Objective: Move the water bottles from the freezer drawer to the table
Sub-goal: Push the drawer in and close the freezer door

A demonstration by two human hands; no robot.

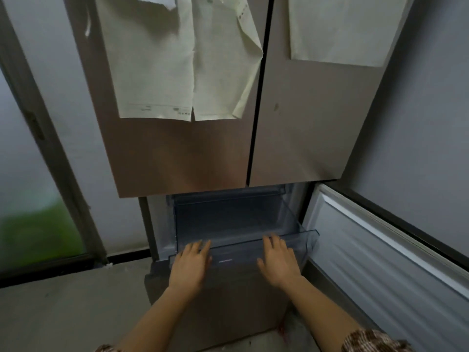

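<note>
Below the fridge's upper doors (177, 153), the clear freezer drawer (236, 247) stands pulled out. Left grip (190, 262) and right grip (278, 260) lie flat on its near rim, fingers straight, released.

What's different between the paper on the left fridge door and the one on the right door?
The left paper is creased, with its right edge curling outward; the right paper lies flat. The left paper hangs lower than the right paper. The left paper is split at its bottom edge and shows faint print; the right paper's bottom edge is whole and it looks blank. Both are pale sheets.
</note>
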